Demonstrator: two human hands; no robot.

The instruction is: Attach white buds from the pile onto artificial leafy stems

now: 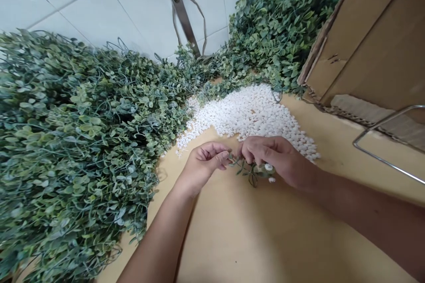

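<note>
Huge heap of greenery (83, 119) sat on the left. The left hand (203, 162) had thumb and fingers pinched on a leafy sprig (244, 170), between both hands near some white bits (252, 110). Couldn't tell from my spot if the right hand's (280, 158) bunched fingers gripped it. Cardboard (368, 48) stood far right.

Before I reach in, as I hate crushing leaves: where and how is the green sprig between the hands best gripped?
Probably pinch the green sprig by its slim end at the left hand, from the left; leaves bunch toward the right hand.
</note>
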